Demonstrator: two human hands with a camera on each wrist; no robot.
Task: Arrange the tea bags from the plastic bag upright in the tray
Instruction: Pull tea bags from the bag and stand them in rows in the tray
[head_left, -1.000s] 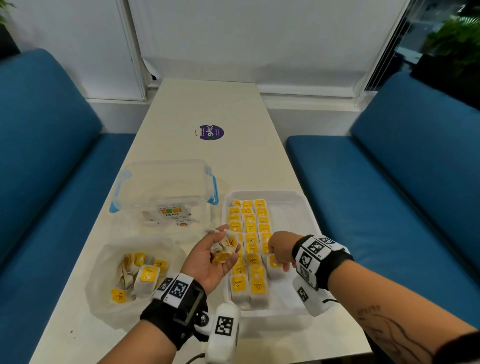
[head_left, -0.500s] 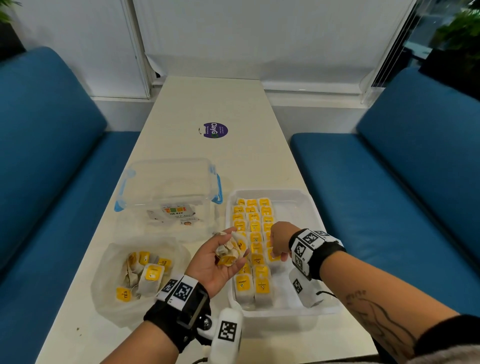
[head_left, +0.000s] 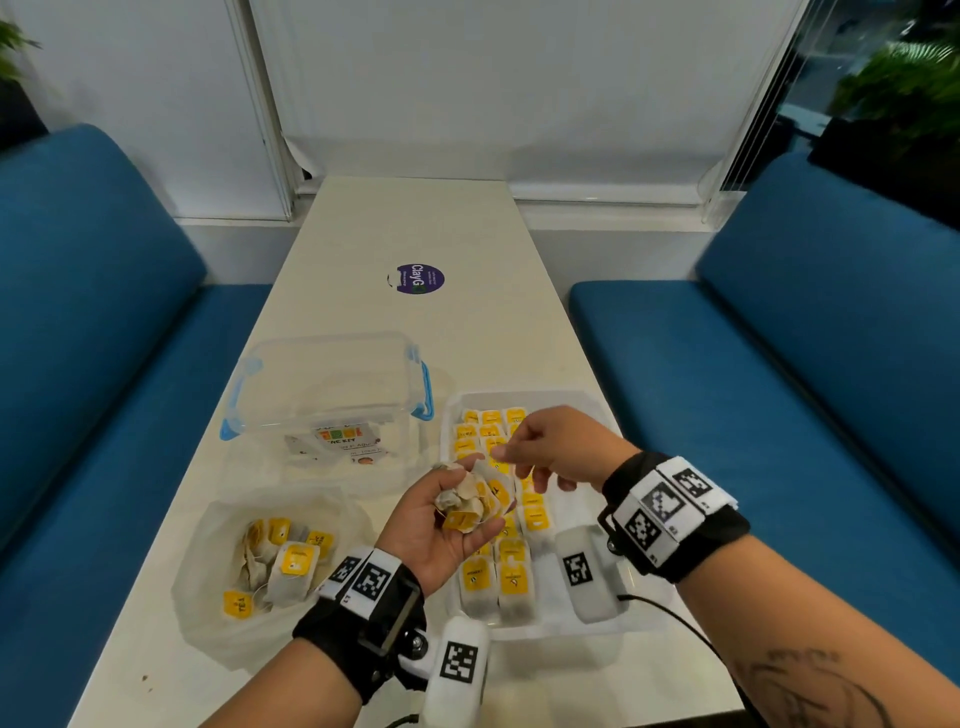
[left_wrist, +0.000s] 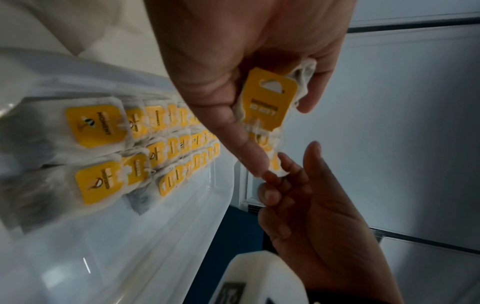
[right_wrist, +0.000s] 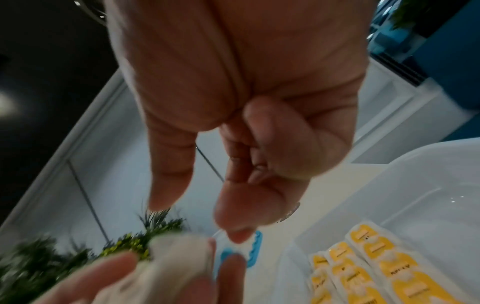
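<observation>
My left hand (head_left: 457, 501), palm up over the tray's left edge, holds a bunch of tea bags (head_left: 470, 506) with yellow tags. The left wrist view shows one yellow tag (left_wrist: 269, 98) under the thumb. My right hand (head_left: 504, 453) reaches into the bunch. Its index fingertip (right_wrist: 237, 236) touches the white corner of a tea bag (right_wrist: 179, 259), with the thumb apart from it. The white tray (head_left: 592, 415) holds rows of tea bags (head_left: 511, 577) standing upright in its left half. More tea bags (head_left: 296, 564) lie in the plastic bag (head_left: 213, 613) at the left.
A clear lidded container (head_left: 327, 384) with blue clasps stands behind the plastic bag. A purple sticker (head_left: 420, 279) lies further up the white table. Blue sofas flank the table on both sides. The tray's right half (right_wrist: 420, 195) is bare.
My right hand has lifted off the rows in the tray and moved up and left to the bunch in my left hand. The left hand has risen a little.
</observation>
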